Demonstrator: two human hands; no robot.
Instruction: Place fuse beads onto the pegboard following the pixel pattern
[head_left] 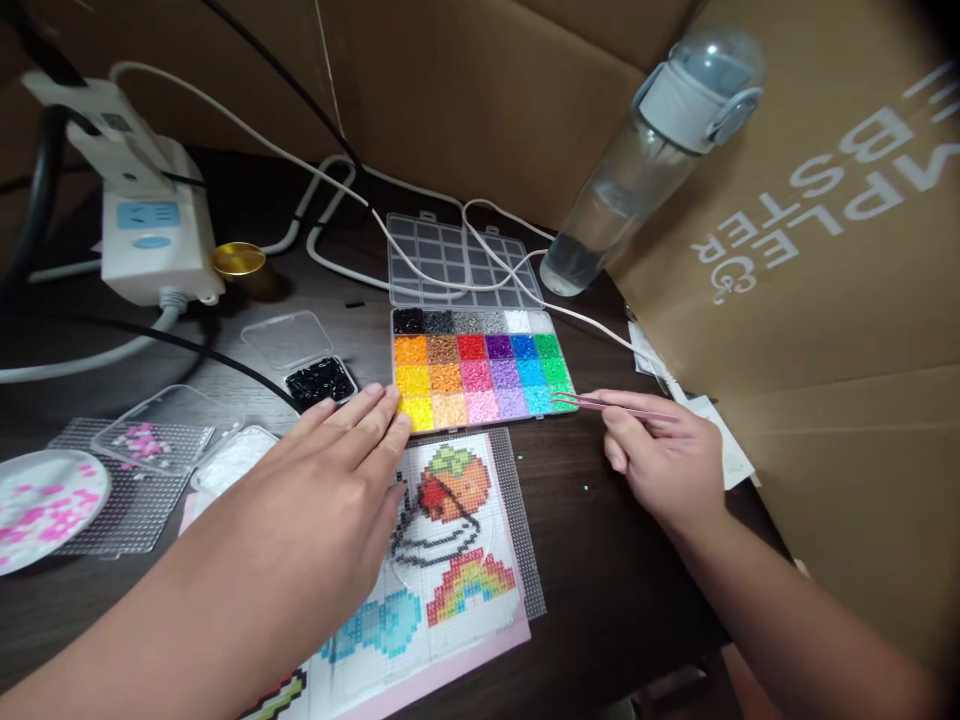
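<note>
While the left hand point(341, 480) rests at the near left corner of the bead box point(480, 424), presumably steadying it, grip flat and empty, the right hand point(671, 460) has its grip pinched around pink tweezers point(637, 410), tips at the near right corner. The box lies on the dark surface point(600, 600), directly beyond the pattern sheet point(420, 655) and pegboard point(521, 540). White cables point(349, 278) cross its opened lid point(442, 242), possibly obstructing closure; a water bottle point(630, 190) stands nearby

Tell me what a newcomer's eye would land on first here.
Probably the open bead box, its compartments bright with colours, mid-picture. Next, the pink tweezers in the right hand, their tips over the box's lower right corner. Then the tall clear bottle, toward the picture's upper right.
</note>
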